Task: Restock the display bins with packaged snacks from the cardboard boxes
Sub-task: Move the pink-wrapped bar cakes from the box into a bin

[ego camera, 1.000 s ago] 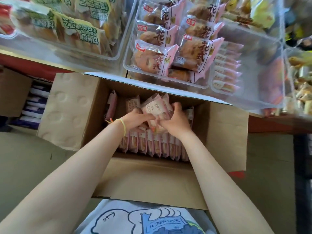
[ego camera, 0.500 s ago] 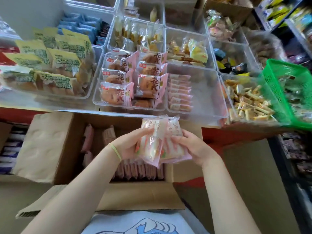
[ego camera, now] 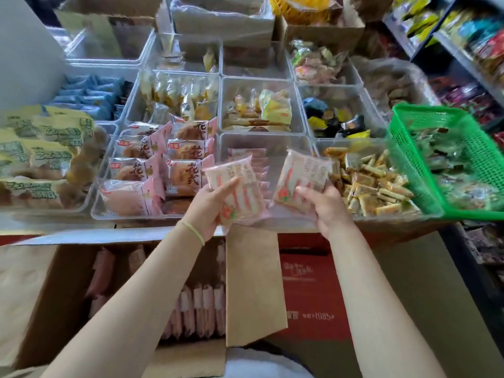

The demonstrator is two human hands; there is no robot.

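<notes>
Left hand (ego camera: pixel 208 205) fingers, right hand (ego camera: pixel 326 205) fingers each curled gripping pink packets (ego camera: pixel 237 189).

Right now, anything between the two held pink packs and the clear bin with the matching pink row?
Nothing visible. The left hand and right hand hold the pink packs just above the clear bin, whose top is open; only the pink row lies inside.
</notes>
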